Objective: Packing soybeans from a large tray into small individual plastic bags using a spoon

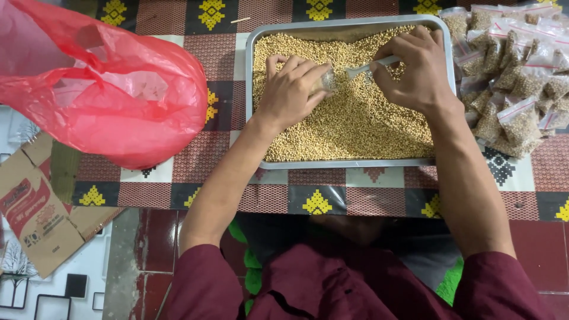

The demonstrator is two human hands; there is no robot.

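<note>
Single head-worn view, looking steeply down, close over tray (261, 41)

A home floor: patterned mat (355, 195) on tiles (154, 237), cardboard box (35, 207) beside it

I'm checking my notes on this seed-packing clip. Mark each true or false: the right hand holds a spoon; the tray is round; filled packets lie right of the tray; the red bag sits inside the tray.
1. The right hand holds a spoon: true.
2. The tray is round: false, it is a rectangular metal tray of seeds.
3. Filled packets lie right of the tray: true.
4. The red bag sits inside the tray: false, it lies left of it on the patterned cloth.
</note>
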